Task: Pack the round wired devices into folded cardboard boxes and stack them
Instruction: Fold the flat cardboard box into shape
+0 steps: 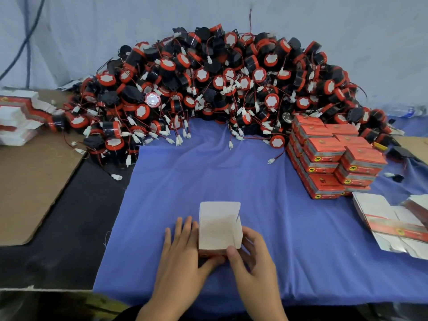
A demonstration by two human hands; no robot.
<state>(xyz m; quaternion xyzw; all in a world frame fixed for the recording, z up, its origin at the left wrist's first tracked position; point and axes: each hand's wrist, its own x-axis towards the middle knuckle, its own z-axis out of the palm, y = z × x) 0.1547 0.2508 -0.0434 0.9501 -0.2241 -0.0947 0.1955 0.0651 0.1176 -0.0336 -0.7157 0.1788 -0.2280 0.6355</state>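
Note:
A small cardboard box (218,228) stands on the blue cloth (208,172) in front of me, its white inner flap raised. My left hand (183,253) holds its left side, fingers along the wall and thumb under the near edge. My right hand (252,253) grips the right side with the thumb on the front. A big heap of round black-and-red wired devices (220,89) with white plugs fills the back of the table. Packed red boxes (333,156) are stacked at the right.
Flat unfolded box blanks (393,225) lie at the near right. More flat blanks (18,117) are piled at the far left on a brown cardboard sheet (30,181). A loose plug (271,161) lies on the cloth near the stack.

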